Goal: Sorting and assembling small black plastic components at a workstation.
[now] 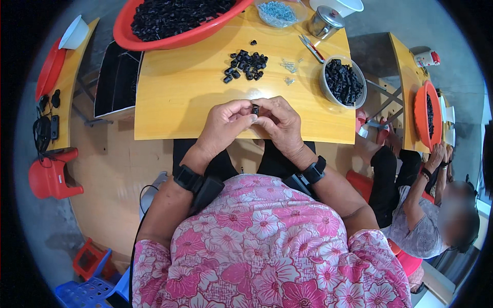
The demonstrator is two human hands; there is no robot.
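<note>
Presently, as observed from beside the table:
Grip: left hand [222, 124] and right hand [280, 122] meet fingertip to fingertip, pinched together on one small black plastic cylinder piece [255, 109].
Position: the piece is held just above the near edge of the yellow wooden table [174, 102].
Nearby: a loose heap of matching black pieces [245, 65] lies beyond the hands, with small silver metal screws [289, 66] just beside it.
Right side: a clear round plastic bowl of black pieces [343, 82].
Far edge: a large red plastic basin [169, 20] filled with black pieces.
Wrists: black bands on both.
Neighbour: another person [426, 215] sits to the right at a separate table.
</note>
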